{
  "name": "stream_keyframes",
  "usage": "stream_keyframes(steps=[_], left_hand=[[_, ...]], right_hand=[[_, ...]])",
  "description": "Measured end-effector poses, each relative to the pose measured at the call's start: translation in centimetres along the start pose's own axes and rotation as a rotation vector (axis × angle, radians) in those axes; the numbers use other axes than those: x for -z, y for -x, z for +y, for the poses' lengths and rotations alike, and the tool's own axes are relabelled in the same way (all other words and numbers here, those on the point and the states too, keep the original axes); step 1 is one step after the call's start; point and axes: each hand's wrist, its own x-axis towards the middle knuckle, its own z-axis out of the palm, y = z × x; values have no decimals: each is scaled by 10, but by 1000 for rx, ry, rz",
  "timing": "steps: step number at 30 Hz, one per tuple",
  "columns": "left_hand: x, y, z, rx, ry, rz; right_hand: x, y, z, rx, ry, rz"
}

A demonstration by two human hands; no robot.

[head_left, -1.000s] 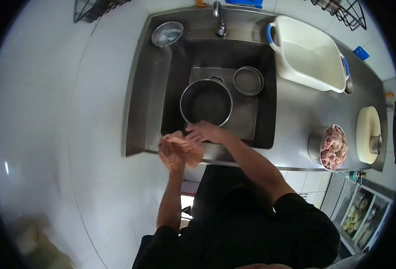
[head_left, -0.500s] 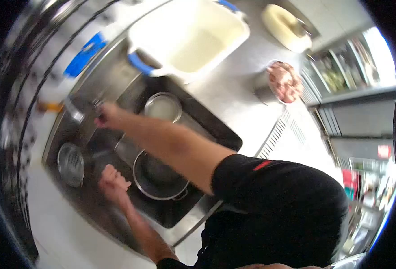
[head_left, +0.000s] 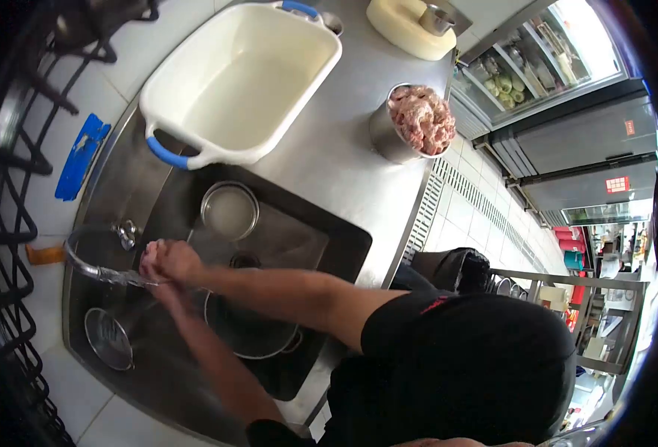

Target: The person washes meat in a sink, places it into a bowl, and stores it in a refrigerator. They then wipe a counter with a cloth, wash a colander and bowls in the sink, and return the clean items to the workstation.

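While faucet and tub stand near, left hand touches right hand, grip unclear.

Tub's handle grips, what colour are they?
The grips are blue, best seen in the head view.

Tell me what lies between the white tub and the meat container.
Only bare steel counter lies between the white tub and the meat container, in the head view.
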Motion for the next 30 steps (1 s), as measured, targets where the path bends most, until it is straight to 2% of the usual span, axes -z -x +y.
stream_keyframes(steps=[3,4,7,9,10,12,13,14,15,17,18,19,20,22,24,27,30], left_hand=[[4,2,12,140,352,-194],[3,8,17,215,470,-254],[-16,47,35,479,653,-316],[-25,59,40,535,712,-321],[-17,50,27,530,767,-343],[15,11,-21,335,869,-466],[26,-2,-38,262,888,-531],[22,-5,-26,193,778,-520],[21,-8,-18,124,666,-503],[5,-6,6,131,424,-192],[-11,9,19,107,516,-167],[-28,27,32,80,607,-140],[-34,35,39,51,695,-115],[-19,7,22,-39,920,-594],[-2,-21,1,-133,1117,-1089],[-10,19,32,-25,796,-184],[-34,53,64,-5,715,-178]], right_hand=[[-4,23,-17,50,88,43],[-4,24,-19,53,70,8],[18,4,-11,2,-160,-268],[46,22,-21,52,-76,-261],[64,47,-30,145,105,-170],[89,80,-37,355,442,24],[95,79,-35,361,441,37],[96,69,-29,295,307,-4],[96,41,-21,-5,-218,-162],[95,25,-36,85,-199,-123],[97,22,-45,128,-188,-110],[110,28,-66,11,-208,-226],[97,27,-66,62,-149,-188],[70,20,-66,167,-29,-97],[133,65,-99,189,1,-121],[117,41,-98,29,43,-158],[82,26,-82,-43,6,-105]])
